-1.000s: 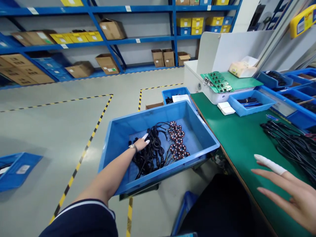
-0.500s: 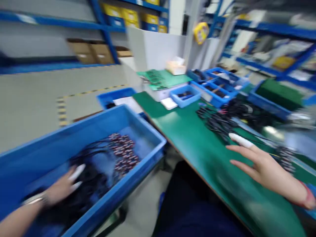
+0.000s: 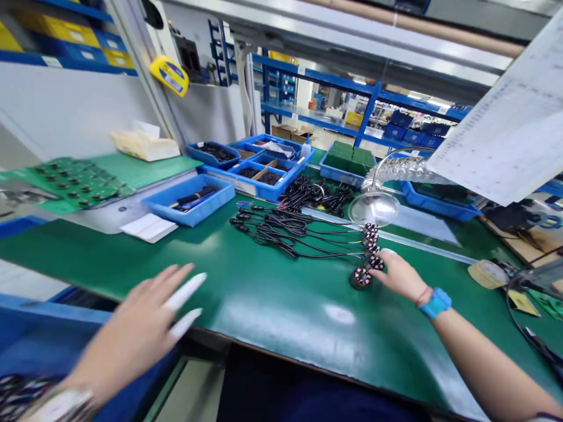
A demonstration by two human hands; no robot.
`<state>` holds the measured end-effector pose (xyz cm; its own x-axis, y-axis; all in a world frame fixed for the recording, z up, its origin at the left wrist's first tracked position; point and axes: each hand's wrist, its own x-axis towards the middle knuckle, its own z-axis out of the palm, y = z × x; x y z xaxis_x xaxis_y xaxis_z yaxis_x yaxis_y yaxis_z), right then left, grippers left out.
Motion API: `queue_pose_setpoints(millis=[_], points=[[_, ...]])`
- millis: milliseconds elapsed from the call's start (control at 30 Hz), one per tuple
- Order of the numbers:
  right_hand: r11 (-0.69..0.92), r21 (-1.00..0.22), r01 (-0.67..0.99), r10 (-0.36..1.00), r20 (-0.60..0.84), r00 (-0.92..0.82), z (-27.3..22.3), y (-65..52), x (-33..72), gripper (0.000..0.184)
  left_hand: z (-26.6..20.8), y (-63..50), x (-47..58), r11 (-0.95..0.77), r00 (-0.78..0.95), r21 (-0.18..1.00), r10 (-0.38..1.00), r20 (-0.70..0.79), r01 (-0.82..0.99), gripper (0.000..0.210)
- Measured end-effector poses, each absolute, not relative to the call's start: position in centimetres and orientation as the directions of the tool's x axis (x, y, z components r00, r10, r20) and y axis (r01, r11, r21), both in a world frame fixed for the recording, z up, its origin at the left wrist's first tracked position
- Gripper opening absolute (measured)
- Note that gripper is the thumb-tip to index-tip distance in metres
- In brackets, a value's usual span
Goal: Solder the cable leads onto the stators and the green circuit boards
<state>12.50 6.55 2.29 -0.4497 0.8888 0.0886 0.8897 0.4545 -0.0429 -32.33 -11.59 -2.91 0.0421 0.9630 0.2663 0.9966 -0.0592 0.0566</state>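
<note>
My left hand (image 3: 143,316) is over the near left edge of the table, fingers stretched out and holding nothing; white covers sit on its thumb and index finger. Over on the right, my right hand (image 3: 399,275) has thumb and index finger closed on a round coil part (image 3: 376,262) in a short row. These parts are dark rings with reddish and white segments. Nearest to me in the row lies another round part (image 3: 361,277). Thin wires lead from the row to black cables (image 3: 285,231) laid side by side on the green table (image 3: 272,299).
A blue bin (image 3: 26,316) with more round parts stands at lower left. Behind the cables are a divided blue tray (image 3: 259,186), a small blue tray (image 3: 189,202) and a clear funnel-shaped hood (image 3: 373,208). A white sheet (image 3: 501,117) hangs at upper right. Tape (image 3: 487,274) lies right.
The view has swung to the right. My left hand has come out of the blue bin, empty. My right hand has gone from hovering open to gripping a round coil part in the row.
</note>
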Motion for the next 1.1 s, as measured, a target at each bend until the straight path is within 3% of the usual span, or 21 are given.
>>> queue_pose_setpoints(millis=[133, 267, 500, 633, 700, 733, 800, 833, 900, 1100], points=[[0.395, -0.118, 0.911, 0.915, 0.134, -0.38, -0.1, 6.2, 11.1, 0.038, -1.9, -2.3, -26.7, -0.177, 0.193, -0.105, 0.965, 0.176, 0.979, 0.059], [0.434, -0.219, 0.874, 0.901, 0.092, -0.425, -0.9, 7.8, 11.3, 0.022, -1.3, 6.4, -23.1, -0.232, 0.233, -0.096, 0.972, -0.001, 0.968, 0.08], [0.606, -0.368, 0.705, 0.76, 0.008, -0.65, -0.6, 7.9, 15.1, 0.018, -0.9, 5.9, -21.6, -0.283, 0.276, -0.081, 0.957, -0.089, 0.956, 0.064], [0.668, -0.456, 0.589, 0.631, -0.073, -0.772, 1.6, 6.5, 18.1, 0.019, -1.3, -0.2, -22.9, -0.348, 0.355, 0.069, 0.926, -0.13, 0.935, 0.066], [0.677, -0.479, 0.559, 0.585, -0.11, -0.803, 3.0, 7.3, 18.7, 0.026, -0.6, -1.2, -24.1, -0.37, 0.406, 0.199, 0.893, -0.191, 0.907, 0.068], [0.661, -0.463, 0.591, 0.614, -0.119, -0.78, 3.6, 8.3, 18.8, 0.032, -0.1, -0.8, -24.6, -0.378, 0.436, 0.26, 0.872, -0.221, 0.888, 0.07], [0.512, -0.338, 0.79, 0.811, -0.114, -0.574, 4.2, 11.4, 18.1, 0.039, 1.1, 1.7, -25.1, -0.351, 0.42, 0.289, 0.879, -0.228, 0.891, 0.069], [0.434, -0.291, 0.853, 0.871, -0.106, -0.479, 4.2, 13.2, 17.5, 0.042, 1.5, 3.6, -25.1, -0.299, 0.34, 0.22, 0.922, -0.183, 0.929, 0.064], [0.325, -0.229, 0.917, 0.924, -0.13, -0.36, 3.7, 16.7, 15.9, 0.047, 1.8, 7.9, -24.7, -0.174, 0.169, -0.046, 0.98, -0.103, 0.984, 0.061], [0.243, -0.114, 0.963, 0.933, -0.243, -0.264, 1.1, 20.1, 13.1, 0.03, -0.8, 15.2, -22.5, -0.127, 0.118, -0.196, 0.991, -0.057, 0.972, 0.07]])
